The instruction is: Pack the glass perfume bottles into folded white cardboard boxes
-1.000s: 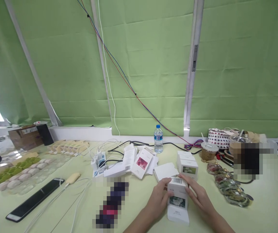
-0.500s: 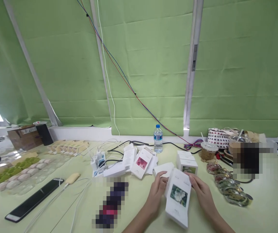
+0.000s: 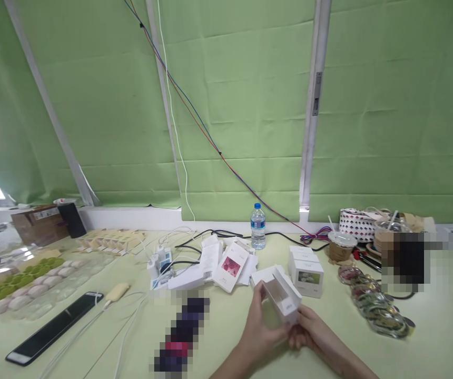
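Between my hands is a white carton (image 3: 294, 296), tilted, its hollow inside facing up with a flap standing along one edge. My left hand (image 3: 258, 325) grips its near left side, thumb toward the bottom corner. Fingers of my right hand (image 3: 310, 332) are curled against the lower right end. Just behind the held carton lies another white carton (image 3: 258, 275), partly covered by it. To the right stand several finished-looking white boxes (image 3: 308, 278), one with a flower picture on its front. A flat carton with a pink flower picture (image 3: 230, 267) rests on a pile of others.
A water bottle (image 3: 257, 227) stands behind the cartons, near black cables. Phone (image 3: 55, 329), white cords and a power strip (image 3: 159, 263) lie left. On the right are a lidded cup (image 3: 341, 246) and several clear round packs (image 3: 384, 313). Egg-shaped items (image 3: 39, 289) sit far left.
The carton has gone from a flat, folded form with its flower picture facing up to an opened box form. My hands have turned it and brought their fingers closer together.
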Available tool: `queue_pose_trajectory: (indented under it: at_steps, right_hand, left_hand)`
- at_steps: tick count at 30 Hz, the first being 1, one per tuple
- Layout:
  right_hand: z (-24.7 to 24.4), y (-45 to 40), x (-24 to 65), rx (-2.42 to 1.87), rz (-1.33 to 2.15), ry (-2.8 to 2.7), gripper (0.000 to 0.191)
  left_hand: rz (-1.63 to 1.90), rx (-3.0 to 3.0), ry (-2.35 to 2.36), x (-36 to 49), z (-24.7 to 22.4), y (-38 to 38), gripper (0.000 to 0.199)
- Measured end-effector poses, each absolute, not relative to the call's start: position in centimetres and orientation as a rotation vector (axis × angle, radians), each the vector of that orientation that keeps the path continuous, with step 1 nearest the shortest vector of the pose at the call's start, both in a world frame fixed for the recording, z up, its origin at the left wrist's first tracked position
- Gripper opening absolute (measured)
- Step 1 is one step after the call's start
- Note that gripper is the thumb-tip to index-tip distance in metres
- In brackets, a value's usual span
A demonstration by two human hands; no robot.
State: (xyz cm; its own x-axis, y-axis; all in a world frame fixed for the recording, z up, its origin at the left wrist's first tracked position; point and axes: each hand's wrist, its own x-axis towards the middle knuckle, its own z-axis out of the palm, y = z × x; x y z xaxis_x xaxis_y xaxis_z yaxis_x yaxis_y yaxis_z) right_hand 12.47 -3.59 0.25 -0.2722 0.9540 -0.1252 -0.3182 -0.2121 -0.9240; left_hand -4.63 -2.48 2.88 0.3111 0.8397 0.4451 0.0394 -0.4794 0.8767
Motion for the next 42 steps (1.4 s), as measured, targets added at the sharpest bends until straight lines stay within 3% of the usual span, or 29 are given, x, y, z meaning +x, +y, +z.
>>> queue_pose_trajectory:
  at_steps: [3,6,9,13,18,26,31,36,40,42]
  right_hand:
    - [0.3,-3.2,13.3,-1.08,1.22,-1.235,0.058]
    - [0.5,-3.7,14.3,-1.065,0.719,-1.424,0.033]
    - [0.2,-4.4,14.8,-0.884,0.272,-1.668,0.016]
    - [-0.3,-4.6,14.6,-0.862,-0.056,-1.845,0.036]
    - [0.8,-4.3,14.6,-0.928,-0.105,-1.965,0.039]
    - [0.7,-3.9,14.6,-0.842,-0.041,-1.819,0.008]
    - [0.8,-4.0,14.9,-0.871,-0.094,-1.819,0.011]
    - [0.9,-4.3,14.9,-0.992,-0.138,-1.755,0.033]
    - [0.5,-4.6,15.1,-0.976,-0.056,-1.773,0.037]
    - [0.4,-4.8,15.2,-0.973,0.014,-1.772,0.039]
  left_hand:
    - [1.273,1.701,0.9,-4.7,2.4,-2.1,0.096]
    - [1.237,1.803,0.969,-4.6,2.2,-2.4,0.1]
    - [1.172,1.996,1.027,-4.3,2.1,-2.9,0.085]
    - [1.107,2.076,1.054,-3.7,2.0,-3.3,0.078]
    - [1.164,2.045,1.043,-3.5,2.3,-3.4,0.086]
    - [1.149,1.836,1.1,-3.6,2.9,-3.3,0.092]
    - [1.215,1.883,1.134,-3.9,3.1,-3.0,0.059]
    - [1.153,1.864,0.985,-4.1,3.1,-3.4,0.05]
    - [1.163,1.84,0.922,-4.5,3.3,-3.2,0.023]
    - [1.173,1.881,0.945,-4.9,3.4,-2.8,0.024]
